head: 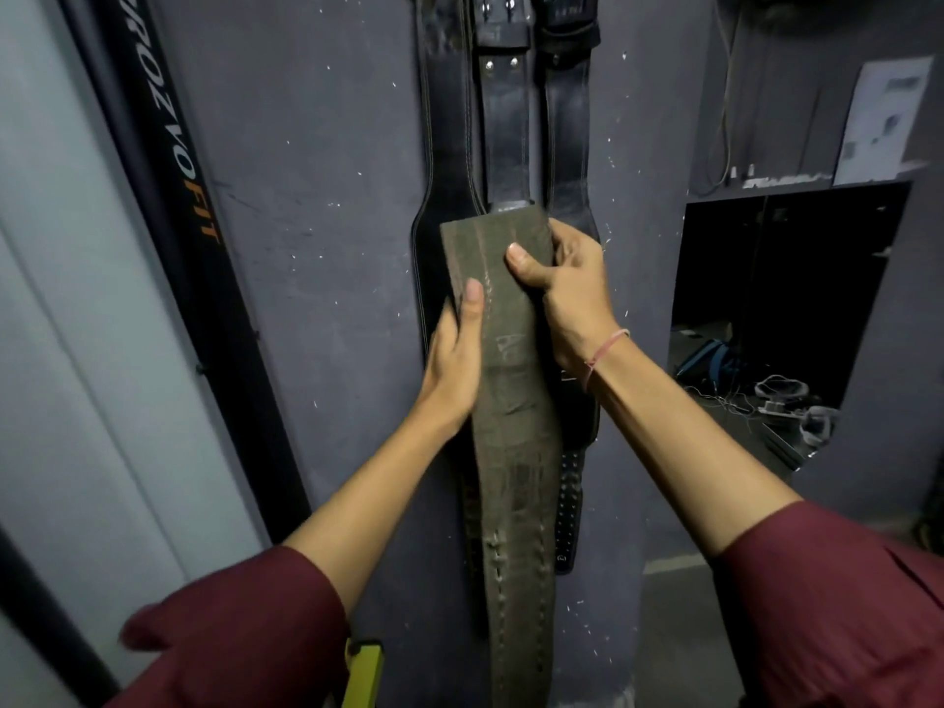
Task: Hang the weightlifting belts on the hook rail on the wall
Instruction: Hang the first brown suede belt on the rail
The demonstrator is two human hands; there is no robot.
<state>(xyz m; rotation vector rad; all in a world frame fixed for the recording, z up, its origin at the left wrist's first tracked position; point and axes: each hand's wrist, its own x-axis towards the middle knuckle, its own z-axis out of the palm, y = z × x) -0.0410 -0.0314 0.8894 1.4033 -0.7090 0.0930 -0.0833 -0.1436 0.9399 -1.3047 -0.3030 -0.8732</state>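
Note:
A worn olive-brown weightlifting belt (511,411) stands upright in front of me, its flat upper end at chest height before the wall. My left hand (454,360) grips its left edge, thumb on the face. Higher up, my right hand (567,288) clasps the right edge, thumb across the front. Behind it, three black leather belts (505,130) hang side by side down the dark grey wall (316,196). Their tops run out of the frame, so the hook rail is hidden.
A black banner with orange lettering (168,161) leans along the wall at left, beside a pale panel (61,298). At right a dark opening (776,278) shows cables and a blue bag on the floor. A yellow object (362,671) sits low by my left sleeve.

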